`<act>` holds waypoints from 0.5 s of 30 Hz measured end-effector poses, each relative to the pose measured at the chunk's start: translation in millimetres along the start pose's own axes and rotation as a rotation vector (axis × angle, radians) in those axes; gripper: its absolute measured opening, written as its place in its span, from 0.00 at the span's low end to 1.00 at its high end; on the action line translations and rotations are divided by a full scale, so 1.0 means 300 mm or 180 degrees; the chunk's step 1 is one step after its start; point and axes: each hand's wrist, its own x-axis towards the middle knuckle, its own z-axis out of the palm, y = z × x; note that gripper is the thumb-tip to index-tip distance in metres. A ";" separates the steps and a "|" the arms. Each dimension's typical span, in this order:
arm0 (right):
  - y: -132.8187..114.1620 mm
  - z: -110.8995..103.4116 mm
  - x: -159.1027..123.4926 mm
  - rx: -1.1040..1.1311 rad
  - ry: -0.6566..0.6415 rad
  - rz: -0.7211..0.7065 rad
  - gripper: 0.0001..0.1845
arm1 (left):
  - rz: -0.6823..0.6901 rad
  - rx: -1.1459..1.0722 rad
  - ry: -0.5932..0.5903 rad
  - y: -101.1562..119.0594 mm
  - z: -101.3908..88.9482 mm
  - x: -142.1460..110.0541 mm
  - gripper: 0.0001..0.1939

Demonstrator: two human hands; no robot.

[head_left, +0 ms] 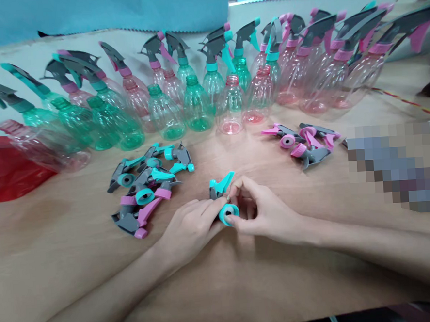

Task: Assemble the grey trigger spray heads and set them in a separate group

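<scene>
Both hands meet over the near middle of the table around a trigger spray head (221, 184) in grey and turquoise. My left hand (193, 225) is closed on its body from the left. From the right, my right hand (261, 209) pinches the turquoise collar (230, 214), whose open end faces me. A small piece at the right fingertips is too small to make out. To the left lies a pile of turquoise and pink spray heads (143, 185). Pink and grey spray heads (304, 141) lie in a group to the right.
Open-necked green bottles (199, 106) and clear pink ones (230, 106) stand beyond the piles. Several bottles with spray heads fitted (326, 71) line the wall. A red plastic bag (15, 168) lies at the left, a twisted wire (404, 100) at the right.
</scene>
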 end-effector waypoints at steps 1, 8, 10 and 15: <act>0.000 0.005 -0.003 -0.0102 0.0040 -0.0018 0.15 | 0.0056 0.0072 0.0042 0.001 0.001 -0.001 0.18; 0.007 0.017 -0.018 -0.0705 0.0156 -0.0473 0.12 | 0.0205 0.0440 0.0177 0.006 0.009 -0.003 0.16; 0.012 0.016 -0.021 -0.0783 0.0200 -0.0517 0.11 | 0.0189 0.0472 0.0180 0.004 0.012 -0.004 0.15; 0.020 0.019 -0.025 -0.0733 0.0200 -0.0509 0.11 | 0.0138 0.0331 0.0164 0.002 0.013 -0.005 0.14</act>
